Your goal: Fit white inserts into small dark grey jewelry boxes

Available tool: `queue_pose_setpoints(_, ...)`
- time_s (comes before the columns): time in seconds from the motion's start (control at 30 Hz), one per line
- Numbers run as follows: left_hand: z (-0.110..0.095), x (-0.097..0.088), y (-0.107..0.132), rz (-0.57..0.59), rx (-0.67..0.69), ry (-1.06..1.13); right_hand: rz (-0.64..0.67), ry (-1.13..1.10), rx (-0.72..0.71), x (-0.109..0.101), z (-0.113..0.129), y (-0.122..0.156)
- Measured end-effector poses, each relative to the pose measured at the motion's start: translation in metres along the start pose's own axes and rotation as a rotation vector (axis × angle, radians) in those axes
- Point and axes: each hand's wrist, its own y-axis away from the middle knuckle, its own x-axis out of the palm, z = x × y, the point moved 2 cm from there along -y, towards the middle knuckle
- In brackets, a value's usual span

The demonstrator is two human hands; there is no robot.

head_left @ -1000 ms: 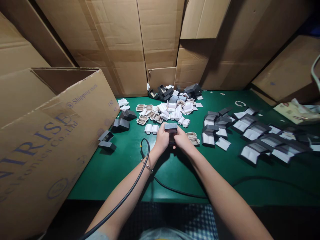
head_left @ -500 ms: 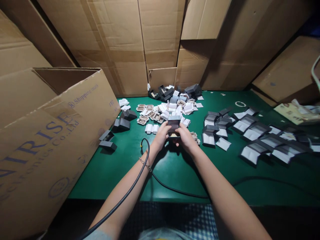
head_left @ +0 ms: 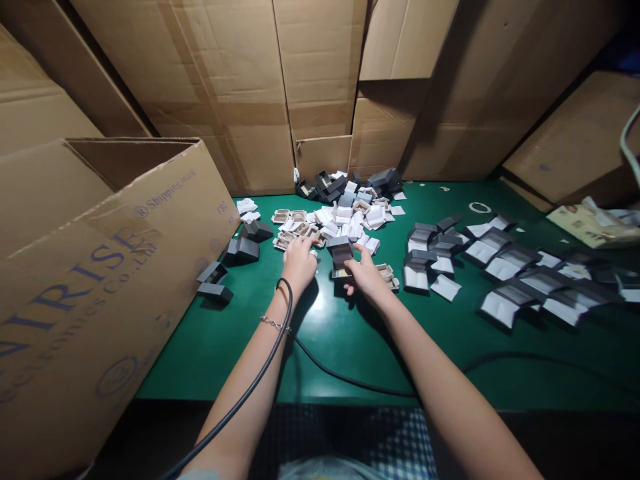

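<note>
Hinged dark box (head_left: 340,245) is open in the right hand (head_left: 367,275), over the worktop (head_left: 360,357). Left hand (head_left: 300,261) is near the loose white inserts (head_left: 344,215), can't tell if it's gripping one. Plenty look unused; white-lined boxes (head_left: 417,279) on the right seem done.

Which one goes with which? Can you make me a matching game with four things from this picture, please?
Column one:
1. Right hand
2. Table
3. Cable
4. Big printed carton

Column two:
A. Green
B. Brown
C. Holding an open dark box
D. Black

Right pairs: 1-C, 2-A, 3-D, 4-B.
</note>
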Motion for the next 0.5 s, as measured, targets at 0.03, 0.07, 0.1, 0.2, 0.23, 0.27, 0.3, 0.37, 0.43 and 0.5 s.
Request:
queue_pose_setpoints(0.03, 0.002, 0.000, 0.001, 0.049, -0.040, -0.107, 0.003, 0.005, 0.011, 0.001, -0.001, 0.001)
queue_pose_setpoints(0.07, 0.003, 0.001, 0.003, 0.102, -0.079, -0.186, 0.009, 0.006, 0.010, 0.003, -0.001, 0.001)
queue_pose_setpoints(0.1, 0.003, 0.002, 0.005, 0.153, -0.106, -0.240, 0.014, 0.007, 0.002, 0.004, -0.002, 0.001)
queue_pose_setpoints(0.2, 0.001, 0.005, 0.010, 0.233, -0.103, -0.303, 0.035, 0.050, -0.012, 0.006, -0.006, 0.000)
queue_pose_setpoints(0.23, 0.000, 0.005, 0.011, 0.229, -0.096, -0.310, 0.042, 0.073, -0.010, 0.006, -0.008, 0.000)
queue_pose_setpoints(0.27, 0.000, 0.004, 0.011, 0.219, -0.092, -0.317, 0.048, 0.092, -0.009, 0.005, -0.009, -0.001)
queue_pose_setpoints(0.3, -0.001, 0.004, 0.011, 0.204, -0.086, -0.326, 0.050, 0.107, -0.012, 0.005, -0.010, -0.001)
queue_pose_setpoints(0.37, 0.000, 0.002, 0.011, 0.176, -0.075, -0.352, 0.041, 0.124, -0.032, 0.004, -0.011, -0.001)
queue_pose_setpoints(0.43, 0.001, 0.001, 0.010, 0.149, -0.072, -0.386, 0.015, 0.144, -0.066, 0.003, -0.011, -0.001)
queue_pose_setpoints(0.5, 0.002, 0.001, 0.010, 0.115, -0.092, -0.419, -0.010, 0.162, -0.085, 0.003, -0.010, 0.000)
